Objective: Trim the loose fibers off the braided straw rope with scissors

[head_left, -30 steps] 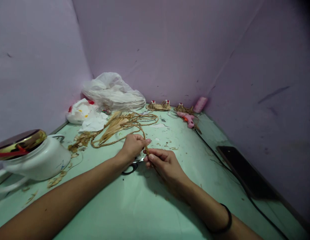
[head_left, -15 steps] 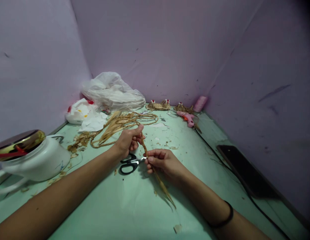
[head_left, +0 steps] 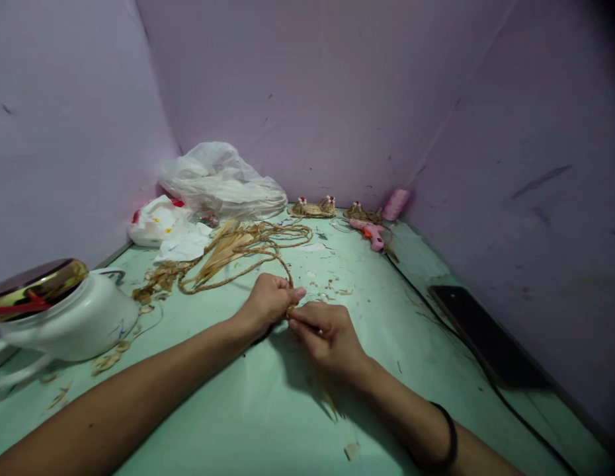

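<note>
A long tan braided cord (head_left: pixel 248 270) loops over the green tabletop and runs up to my hands. My left hand (head_left: pixel 272 301) pinches the cord between thumb and fingers. Close against it, my right hand (head_left: pixel 327 330) grips the same cord just below, its fingers closed. Loose fibre ends (head_left: pixel 330 402) hang out beneath my right hand, partly in shadow. The black-handled scissors are almost wholly hidden behind my left hand. Flat dry fibre strips (head_left: pixel 223 251) lie among the cord's loops.
At the left stands a white pot (head_left: pixel 99 317) with a dark round lid. Behind are a white plastic bag (head_left: pixel 223 178) and small woven pieces (head_left: pixel 315 208). A pink glue gun (head_left: pixel 371 233), its black cable and a dark phone (head_left: pixel 486 337) lie to the right.
My left hand has moved down and slightly right along the cord, meeting my right hand. The right hand has turned over the cord, and the scissors are now mostly covered.
</note>
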`<action>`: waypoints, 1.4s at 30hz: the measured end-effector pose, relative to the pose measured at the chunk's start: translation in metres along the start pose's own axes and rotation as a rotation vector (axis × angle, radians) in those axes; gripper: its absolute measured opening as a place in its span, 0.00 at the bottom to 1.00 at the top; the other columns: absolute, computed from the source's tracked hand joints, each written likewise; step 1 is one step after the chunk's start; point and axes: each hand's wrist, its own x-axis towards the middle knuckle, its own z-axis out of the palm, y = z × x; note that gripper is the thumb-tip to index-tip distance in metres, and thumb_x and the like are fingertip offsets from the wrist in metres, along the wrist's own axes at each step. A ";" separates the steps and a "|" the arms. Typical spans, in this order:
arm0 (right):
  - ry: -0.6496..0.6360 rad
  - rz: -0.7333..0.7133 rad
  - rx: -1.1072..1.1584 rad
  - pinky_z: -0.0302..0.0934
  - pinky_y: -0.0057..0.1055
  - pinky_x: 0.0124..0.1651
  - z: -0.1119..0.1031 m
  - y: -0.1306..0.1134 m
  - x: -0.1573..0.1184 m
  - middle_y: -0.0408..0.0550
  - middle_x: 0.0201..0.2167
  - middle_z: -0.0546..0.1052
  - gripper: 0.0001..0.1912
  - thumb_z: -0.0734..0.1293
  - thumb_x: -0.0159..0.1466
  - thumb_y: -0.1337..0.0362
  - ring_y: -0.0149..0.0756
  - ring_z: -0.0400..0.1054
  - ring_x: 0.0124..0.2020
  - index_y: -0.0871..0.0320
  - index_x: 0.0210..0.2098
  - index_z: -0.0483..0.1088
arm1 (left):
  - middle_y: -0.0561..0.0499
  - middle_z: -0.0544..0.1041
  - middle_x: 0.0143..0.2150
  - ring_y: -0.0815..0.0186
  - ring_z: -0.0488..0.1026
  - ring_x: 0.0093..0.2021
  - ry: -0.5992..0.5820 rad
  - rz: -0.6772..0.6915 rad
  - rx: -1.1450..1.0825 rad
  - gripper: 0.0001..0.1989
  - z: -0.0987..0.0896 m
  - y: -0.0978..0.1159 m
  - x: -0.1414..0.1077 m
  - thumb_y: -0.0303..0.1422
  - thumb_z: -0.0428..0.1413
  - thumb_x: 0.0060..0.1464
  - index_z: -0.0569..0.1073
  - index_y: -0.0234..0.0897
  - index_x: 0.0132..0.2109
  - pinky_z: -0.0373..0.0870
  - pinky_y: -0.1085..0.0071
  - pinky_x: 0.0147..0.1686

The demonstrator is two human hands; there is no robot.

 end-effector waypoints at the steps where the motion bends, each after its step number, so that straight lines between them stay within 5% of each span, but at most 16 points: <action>1: -0.002 -0.047 -0.047 0.53 0.29 0.28 0.000 0.000 0.000 0.44 0.18 0.67 0.08 0.65 0.55 0.66 0.30 0.58 0.22 0.56 0.21 0.74 | 0.59 0.56 0.07 0.79 0.49 0.10 0.004 -0.002 -0.008 0.19 0.001 -0.001 0.000 0.34 0.59 0.37 0.58 0.35 0.13 0.42 0.79 0.11; 3: -0.023 -0.030 -0.032 0.53 0.29 0.29 -0.002 0.001 0.002 0.44 0.19 0.68 0.07 0.65 0.54 0.66 0.31 0.59 0.23 0.56 0.23 0.74 | 0.59 0.56 0.07 0.79 0.49 0.09 0.021 -0.003 -0.027 0.18 -0.001 0.000 0.002 0.34 0.59 0.38 0.59 0.35 0.13 0.42 0.79 0.10; 9: 0.029 0.561 0.627 0.62 0.28 0.26 -0.015 0.008 0.017 0.49 0.25 0.74 0.10 0.65 0.56 0.62 0.30 0.66 0.22 0.62 0.33 0.72 | 0.58 0.60 0.10 0.79 0.51 0.09 0.088 0.031 -0.127 0.15 -0.021 0.018 0.011 0.37 0.58 0.41 0.63 0.33 0.18 0.41 0.80 0.09; 12: 0.060 0.668 0.675 0.64 0.27 0.26 -0.020 0.008 0.020 0.50 0.26 0.75 0.08 0.63 0.58 0.64 0.29 0.67 0.21 0.63 0.31 0.71 | 0.58 0.61 0.11 0.80 0.51 0.10 0.097 0.041 -0.154 0.15 -0.023 0.020 0.013 0.37 0.58 0.40 0.64 0.32 0.19 0.41 0.80 0.09; 23: -0.187 0.597 0.590 0.58 0.22 0.22 -0.008 0.010 0.013 0.49 0.24 0.74 0.18 0.69 0.50 0.53 0.26 0.64 0.20 0.65 0.28 0.73 | 0.58 0.62 0.11 0.81 0.51 0.10 0.136 0.041 -0.171 0.14 -0.017 0.015 0.010 0.36 0.59 0.38 0.64 0.31 0.18 0.42 0.81 0.10; 30: -0.132 0.676 0.660 0.59 0.24 0.22 -0.010 0.009 0.016 0.50 0.22 0.75 0.13 0.65 0.54 0.58 0.27 0.65 0.19 0.64 0.26 0.72 | 0.58 0.62 0.11 0.80 0.51 0.10 0.171 0.047 -0.171 0.14 -0.019 0.014 0.013 0.37 0.59 0.38 0.64 0.32 0.18 0.42 0.81 0.10; 42: -0.280 0.603 0.506 0.54 0.23 0.22 -0.009 0.011 0.014 0.46 0.20 0.72 0.20 0.69 0.47 0.51 0.25 0.62 0.18 0.64 0.25 0.71 | 0.59 0.62 0.12 0.81 0.51 0.11 0.178 0.033 -0.181 0.15 -0.019 0.014 0.014 0.38 0.59 0.37 0.64 0.32 0.19 0.41 0.81 0.10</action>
